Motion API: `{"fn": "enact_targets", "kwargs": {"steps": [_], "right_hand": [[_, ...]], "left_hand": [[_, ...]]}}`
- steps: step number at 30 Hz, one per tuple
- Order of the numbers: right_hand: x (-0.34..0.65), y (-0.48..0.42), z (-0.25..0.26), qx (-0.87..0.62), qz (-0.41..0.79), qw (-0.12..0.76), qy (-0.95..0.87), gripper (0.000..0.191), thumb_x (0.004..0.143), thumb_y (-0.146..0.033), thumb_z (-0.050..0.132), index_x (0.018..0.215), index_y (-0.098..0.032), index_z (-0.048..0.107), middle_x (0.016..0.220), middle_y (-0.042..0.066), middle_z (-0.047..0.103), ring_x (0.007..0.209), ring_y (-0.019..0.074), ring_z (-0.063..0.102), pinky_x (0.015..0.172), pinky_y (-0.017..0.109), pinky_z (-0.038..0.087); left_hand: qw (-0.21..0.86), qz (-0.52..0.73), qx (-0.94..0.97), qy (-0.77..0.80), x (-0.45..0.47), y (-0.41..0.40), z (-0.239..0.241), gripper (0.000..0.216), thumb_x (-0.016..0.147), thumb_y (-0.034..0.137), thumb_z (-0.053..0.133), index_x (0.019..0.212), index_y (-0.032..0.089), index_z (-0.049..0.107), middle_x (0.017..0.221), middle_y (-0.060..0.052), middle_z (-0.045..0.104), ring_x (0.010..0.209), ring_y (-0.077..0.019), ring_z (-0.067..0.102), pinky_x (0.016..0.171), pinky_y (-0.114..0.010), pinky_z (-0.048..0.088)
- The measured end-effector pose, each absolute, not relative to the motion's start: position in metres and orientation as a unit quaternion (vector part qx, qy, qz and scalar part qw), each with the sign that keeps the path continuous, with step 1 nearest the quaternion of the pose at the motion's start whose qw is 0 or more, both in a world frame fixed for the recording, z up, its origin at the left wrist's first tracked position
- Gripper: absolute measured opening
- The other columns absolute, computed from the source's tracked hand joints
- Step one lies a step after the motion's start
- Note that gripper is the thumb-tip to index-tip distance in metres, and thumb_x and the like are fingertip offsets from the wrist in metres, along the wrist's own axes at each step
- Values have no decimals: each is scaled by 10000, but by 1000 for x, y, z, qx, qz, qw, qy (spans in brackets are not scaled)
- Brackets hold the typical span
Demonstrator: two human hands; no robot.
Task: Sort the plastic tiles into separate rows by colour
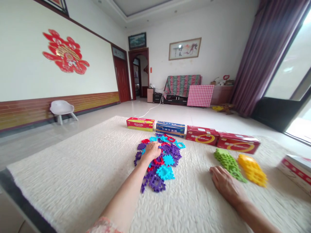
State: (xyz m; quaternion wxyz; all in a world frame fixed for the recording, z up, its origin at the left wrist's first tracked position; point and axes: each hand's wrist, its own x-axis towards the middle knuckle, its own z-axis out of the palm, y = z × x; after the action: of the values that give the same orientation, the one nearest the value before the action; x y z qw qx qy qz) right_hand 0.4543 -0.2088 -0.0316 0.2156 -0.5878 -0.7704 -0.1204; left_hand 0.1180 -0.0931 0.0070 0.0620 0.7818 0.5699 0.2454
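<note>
Left hand [152, 150] curled down on mixed pile of puzzle tiles [161, 161], grip unclear. Right hand [224, 183] open, flat on cream rug [73, 174] beside green tile stack [228, 163]. Carton row [191, 134] behind pile; print unreadable.

Home living room — sofa [182, 85], curtains [264, 55], rug [73, 168]
</note>
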Motion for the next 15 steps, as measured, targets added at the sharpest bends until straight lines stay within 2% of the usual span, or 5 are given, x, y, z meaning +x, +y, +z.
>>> {"fn": "enact_targets", "kwargs": {"steps": [6,10,12,15], "right_hand": [[453,-207,-30,-605,-108,189,-766,259,862,-226,376,860,-187,632,846,75,622,816,197,613,758,312,444],[430,-199,-17,-678,-88,153,-713,231,835,-201,403,798,-184,630,813,73,616,737,197,609,634,299,407],[412,-190,-12,-686,-65,168,-704,231,829,-183,407,847,-179,637,828,66,621,715,182,609,631,292,401],[382,-174,-11,-656,-25,238,-716,274,819,-159,410,984,-152,628,977,87,629,755,161,621,709,293,428]], "left_hand": [[60,215,786,576,107,-94,1,384,767,135,497,1107,210,660,1182,-62,650,1144,-191,555,1028,-291,381],[52,225,795,560,108,-91,-2,398,747,102,492,1087,209,668,1147,-51,664,1120,-178,565,1010,-281,397],[47,231,805,544,109,-90,-4,364,742,102,495,1034,196,690,1097,-58,680,1074,-180,586,989,-282,414],[43,240,814,528,110,-89,-5,303,746,111,496,941,189,714,1019,-61,699,1015,-182,607,962,-287,429]]}}
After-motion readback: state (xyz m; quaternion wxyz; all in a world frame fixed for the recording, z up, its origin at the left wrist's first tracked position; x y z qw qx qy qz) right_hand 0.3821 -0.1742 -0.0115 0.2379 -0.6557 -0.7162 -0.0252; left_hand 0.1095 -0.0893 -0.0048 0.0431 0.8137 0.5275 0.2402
